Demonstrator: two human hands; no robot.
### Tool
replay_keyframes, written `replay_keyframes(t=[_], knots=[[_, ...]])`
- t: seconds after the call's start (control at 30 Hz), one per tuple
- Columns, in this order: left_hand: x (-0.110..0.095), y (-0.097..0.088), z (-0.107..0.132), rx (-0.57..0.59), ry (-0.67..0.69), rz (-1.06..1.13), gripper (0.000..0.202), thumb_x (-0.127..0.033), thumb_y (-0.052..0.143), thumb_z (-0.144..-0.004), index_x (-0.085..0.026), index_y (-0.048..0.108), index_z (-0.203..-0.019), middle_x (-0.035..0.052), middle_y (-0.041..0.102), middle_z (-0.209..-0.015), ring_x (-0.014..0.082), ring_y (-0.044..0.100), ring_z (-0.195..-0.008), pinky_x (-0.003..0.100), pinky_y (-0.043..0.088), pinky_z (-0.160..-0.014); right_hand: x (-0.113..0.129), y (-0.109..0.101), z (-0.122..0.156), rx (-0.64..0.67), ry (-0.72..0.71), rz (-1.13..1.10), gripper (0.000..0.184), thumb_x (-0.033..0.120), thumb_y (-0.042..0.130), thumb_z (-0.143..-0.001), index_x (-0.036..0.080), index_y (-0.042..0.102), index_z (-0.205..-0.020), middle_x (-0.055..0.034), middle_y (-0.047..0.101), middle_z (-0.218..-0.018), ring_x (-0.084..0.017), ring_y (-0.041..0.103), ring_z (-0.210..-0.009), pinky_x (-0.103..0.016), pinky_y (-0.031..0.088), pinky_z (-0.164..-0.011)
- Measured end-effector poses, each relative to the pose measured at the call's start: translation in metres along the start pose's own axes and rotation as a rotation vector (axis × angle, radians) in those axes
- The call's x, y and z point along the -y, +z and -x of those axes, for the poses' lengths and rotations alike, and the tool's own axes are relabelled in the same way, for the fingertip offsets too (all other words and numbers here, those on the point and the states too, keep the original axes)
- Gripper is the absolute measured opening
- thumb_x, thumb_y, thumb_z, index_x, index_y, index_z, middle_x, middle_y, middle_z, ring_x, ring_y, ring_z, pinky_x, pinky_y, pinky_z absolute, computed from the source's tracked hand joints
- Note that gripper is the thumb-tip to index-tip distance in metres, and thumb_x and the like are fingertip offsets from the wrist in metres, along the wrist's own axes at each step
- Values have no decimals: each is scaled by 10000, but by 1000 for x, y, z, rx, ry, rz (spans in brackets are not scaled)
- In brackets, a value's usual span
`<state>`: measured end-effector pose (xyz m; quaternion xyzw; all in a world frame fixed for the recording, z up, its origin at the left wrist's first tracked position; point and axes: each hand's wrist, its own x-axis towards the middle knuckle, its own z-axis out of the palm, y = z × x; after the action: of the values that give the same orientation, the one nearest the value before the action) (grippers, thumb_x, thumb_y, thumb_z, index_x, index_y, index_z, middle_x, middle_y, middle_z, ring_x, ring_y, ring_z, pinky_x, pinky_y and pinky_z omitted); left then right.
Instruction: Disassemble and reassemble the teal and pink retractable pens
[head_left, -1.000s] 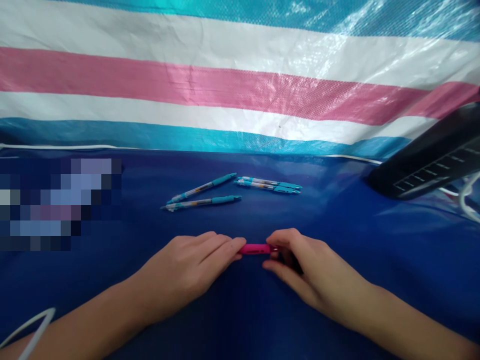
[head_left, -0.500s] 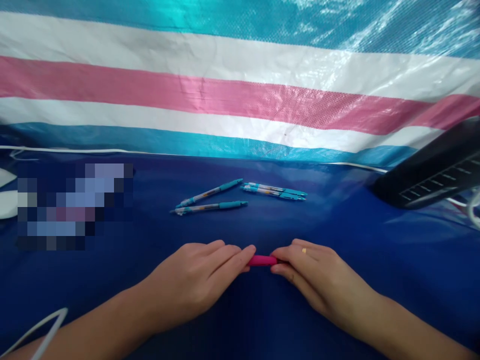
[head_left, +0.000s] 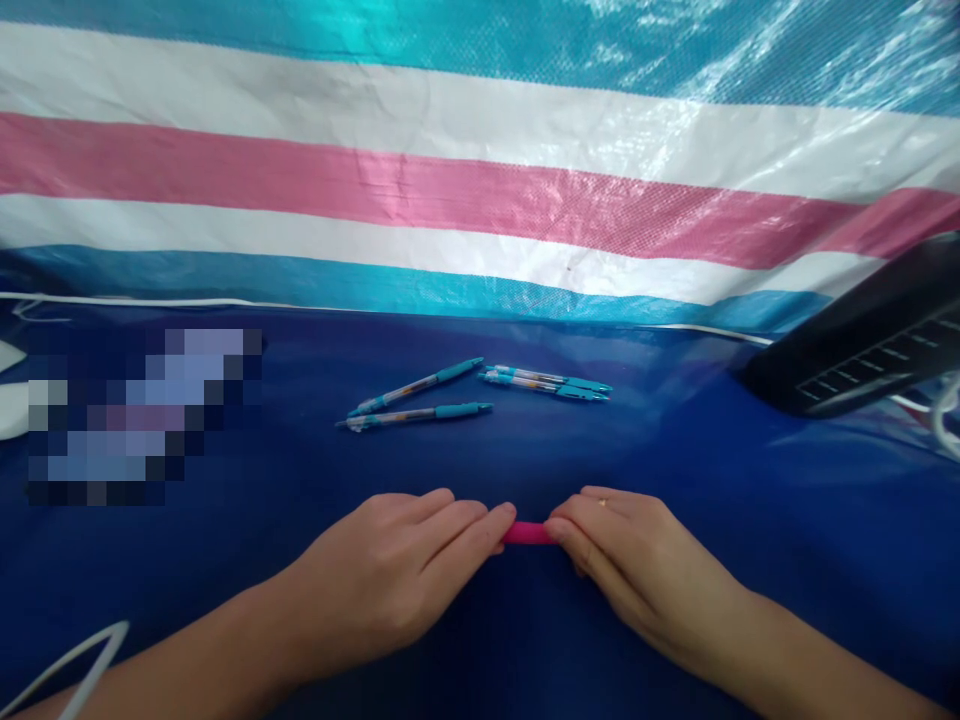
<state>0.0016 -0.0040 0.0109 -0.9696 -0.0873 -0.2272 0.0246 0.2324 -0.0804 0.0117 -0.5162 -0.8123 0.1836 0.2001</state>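
Observation:
Between my two hands runs a pink pen (head_left: 526, 533), of which only a short pink stretch of barrel shows. My left hand (head_left: 409, 560) is closed round its left end, fingers together. At the other end, my right hand (head_left: 637, 565) pinches it between thumb and fingers; a ring shows on one finger. Both ends of the pen are hidden in the hands. Beyond them on the blue surface (head_left: 420, 465) lie two teal pens with grips, one slanted (head_left: 416, 387) and one nearly level (head_left: 420, 414). To their right, two more teal pens (head_left: 544, 382) lie side by side.
At the right edge leans a black object with white marks (head_left: 862, 340), white cables behind it. A blurred-out flat item (head_left: 150, 410) lies on the left beside a white object (head_left: 15, 410). A striped plastic sheet (head_left: 450, 190) rises at the back. A white cord (head_left: 97, 650) crosses my left forearm.
My right hand has shifted its grip: the thumb now lies up against the pen's right end, covering the dark tip that showed before. Both hands and the pen sit slightly lower in view.

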Motion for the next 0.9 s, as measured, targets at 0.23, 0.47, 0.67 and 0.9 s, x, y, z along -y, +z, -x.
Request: replay_keyframes(t=[0.23, 0.47, 0.67, 0.9], knots=[[2, 3, 2, -2, -25, 8, 268, -86, 313, -1004, -96, 481, -1211, 82, 717, -923, 164, 681, -743, 255, 563, -636, -3, 0, 1, -11, -48, -6, 277, 253, 352, -1024, 182, 578, -882, -24, 629, -769, -142, 584, -673, -259, 458, -633], [1, 0, -3, -18, -28, 1, 273, -88, 284, -1012, -104, 500, -1177, 66, 719, -865, 149, 670, -704, 236, 556, -634, 0, 1, 0, -37, -38, 23, 284, 326, 354, -1029, 167, 578, -955, -38, 643, -797, -153, 583, -688, -269, 453, -605], [-4, -5, -4, -28, 22, -37, 337, -22, 260, -970, -90, 532, -1156, 72, 723, -881, 168, 649, -660, 267, 534, -594, 3, 3, 2, -15, -83, 89, 414, 245, 272, -1039, 185, 527, -718, 5, 555, -606, -132, 515, -535, -272, 417, -550], [-1, -4, -3, -18, -26, -42, 331, -71, 275, -991, -102, 528, -1202, 62, 712, -838, 163, 643, -654, 257, 524, -567, 2, 1, -1, -123, -156, 90, 319, 279, 360, -1023, 175, 588, -825, -23, 640, -703, -150, 583, -603, -278, 465, -587]])
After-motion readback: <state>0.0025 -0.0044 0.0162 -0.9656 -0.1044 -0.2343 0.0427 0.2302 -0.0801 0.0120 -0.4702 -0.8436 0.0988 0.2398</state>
